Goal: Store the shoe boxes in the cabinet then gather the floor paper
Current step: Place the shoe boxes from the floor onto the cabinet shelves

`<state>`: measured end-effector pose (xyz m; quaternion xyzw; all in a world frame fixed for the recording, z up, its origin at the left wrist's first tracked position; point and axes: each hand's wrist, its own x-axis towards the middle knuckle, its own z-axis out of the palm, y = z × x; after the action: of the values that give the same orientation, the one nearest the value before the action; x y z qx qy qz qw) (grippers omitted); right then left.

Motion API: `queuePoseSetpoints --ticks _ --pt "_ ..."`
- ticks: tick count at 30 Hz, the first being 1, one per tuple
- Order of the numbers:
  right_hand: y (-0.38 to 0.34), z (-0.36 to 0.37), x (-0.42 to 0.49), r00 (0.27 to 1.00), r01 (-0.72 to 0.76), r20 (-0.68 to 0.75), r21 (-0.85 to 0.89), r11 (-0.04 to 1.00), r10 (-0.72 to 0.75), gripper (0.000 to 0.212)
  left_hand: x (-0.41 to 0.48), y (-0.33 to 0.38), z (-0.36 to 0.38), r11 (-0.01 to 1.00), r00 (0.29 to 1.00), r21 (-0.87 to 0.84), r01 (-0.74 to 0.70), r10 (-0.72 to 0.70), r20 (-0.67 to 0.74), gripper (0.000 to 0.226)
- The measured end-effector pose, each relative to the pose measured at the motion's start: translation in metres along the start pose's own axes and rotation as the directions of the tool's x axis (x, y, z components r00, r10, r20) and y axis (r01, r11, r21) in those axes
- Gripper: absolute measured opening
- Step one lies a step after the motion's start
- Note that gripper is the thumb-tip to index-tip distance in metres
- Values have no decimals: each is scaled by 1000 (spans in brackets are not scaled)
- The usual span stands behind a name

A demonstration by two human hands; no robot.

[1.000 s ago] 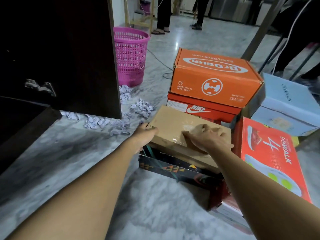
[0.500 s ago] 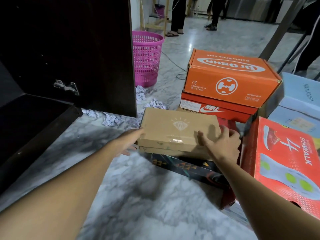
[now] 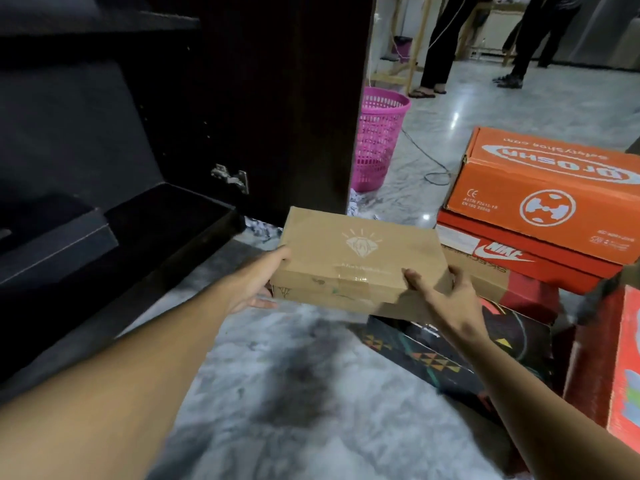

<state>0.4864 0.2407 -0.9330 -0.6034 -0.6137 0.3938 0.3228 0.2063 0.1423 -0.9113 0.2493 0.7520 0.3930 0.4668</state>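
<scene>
The fingers (image 3: 265,302) of the left hand (image 3: 254,282) curl under the left end of the brown shoe box (image 3: 360,258), with the thumb laid along its upper edge. The forearm stretches in from the lower left, almost straight. The box sits between both hands, lid up and slightly tilted, its left half over the bare marble floor (image 3: 277,393) and its right half over a black patterned box (image 3: 450,355). Whether it touches that one I cannot tell. The right hand (image 3: 450,299) grips the near right corner, thumb on the lid and the other fingers wrapped round the end, on an arm that enters from the lower right.

Far left stands the dark cabinet (image 3: 86,133), its door (image 3: 270,98) swung open, just beside the held box. On the floor under the door's edge lies crumpled paper (image 3: 259,228), with a pink basket (image 3: 377,140) behind it. To the right, an orange box (image 3: 547,188) tops a red Nike box (image 3: 526,261).
</scene>
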Motion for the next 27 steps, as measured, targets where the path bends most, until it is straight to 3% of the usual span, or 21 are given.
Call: queuePoseSetpoints --ticks 2,5,8,9,10,11,12,14,15,16,17,18,19,22,25,27 --pt "-28 26 -4 997 31 69 31 999 -34 114 -15 3 -30 992 994 -128 -8 -7 -113 32" --pt "-88 63 -11 984 108 136 64 992 -115 93 -35 3 -70 951 956 -300 -75 -18 -293 26" --pt "-164 101 -15 962 178 189 109 978 -196 88 -48 1 -111 822 835 -483 -300 -19 -550 41" --pt "-187 113 -16 954 192 205 132 972 -217 88 -55 4 -127 801 766 -452 -393 13 -643 50" --pt "-207 127 -18 946 198 231 141 970 -227 89 -66 7 -142 747 664 -434 -503 13 -747 50" --pt "-226 139 -22 935 197 270 151 969 -232 90 -60 8 -154 600 596 -537 -593 -123 -794 42" --pt "-241 152 -24 923 189 304 169 967 -234 89 -66 10 -164 385 592 -629 -676 -225 -774 35" --pt "-258 181 -28 910 158 343 236 959 -234 79 -80 11 -175 601 521 -574 -556 -287 -804 22" --pt "-262 196 -30 900 144 366 267 953 -238 76 -76 7 -175 474 548 -647 -597 -348 -761 10" --pt "-262 214 -28 887 140 390 278 950 -245 75 -67 -2 -182 408 512 -664 -627 -426 -746 29" --pt "-263 232 -27 869 138 421 299 944 -261 74 -65 -7 -188 456 417 -595 -662 -436 -798 48" --pt "-265 248 -28 851 121 456 314 942 -262 74 -62 -14 -197 447 335 -535 -716 -453 -827 53" --pt "-268 263 -29 829 95 492 344 934 -266 74 -62 -21 -207 527 237 -467 -710 -445 -863 52" --pt "-280 306 -33 786 62 549 388 920 -285 64 -61 -38 -230 616 183 -433 -658 -427 -885 53" --pt "-282 351 -38 731 59 616 369 928 -292 69 -59 -52 -249 631 12 -352 -691 -477 -879 65" --pt "-281 374 -48 685 103 664 320 942 -300 77 -61 -58 -257 692 -39 -348 -632 -478 -878 65"
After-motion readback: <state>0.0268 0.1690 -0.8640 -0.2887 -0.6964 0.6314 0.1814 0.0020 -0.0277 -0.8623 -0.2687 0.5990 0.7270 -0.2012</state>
